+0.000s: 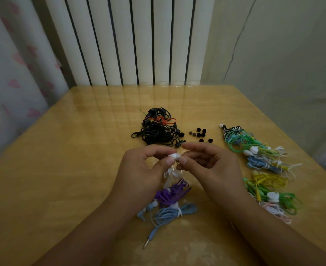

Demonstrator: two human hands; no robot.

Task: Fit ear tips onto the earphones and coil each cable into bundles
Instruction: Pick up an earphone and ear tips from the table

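Observation:
My left hand and my right hand meet above the table's middle, both pinching a small white earbud piece between thumb and fingers. A white cable hangs below them. Under my hands lie a purple earphone bundle and a light blue coiled bundle with its plug pointing toward me. Several loose black ear tips sit behind my hands.
A tangled black earphone pile lies at the centre back. Coloured earphone bundles, green, blue, yellow and pink, run along the right side. The wooden table ends at a white radiator; a curtain hangs left.

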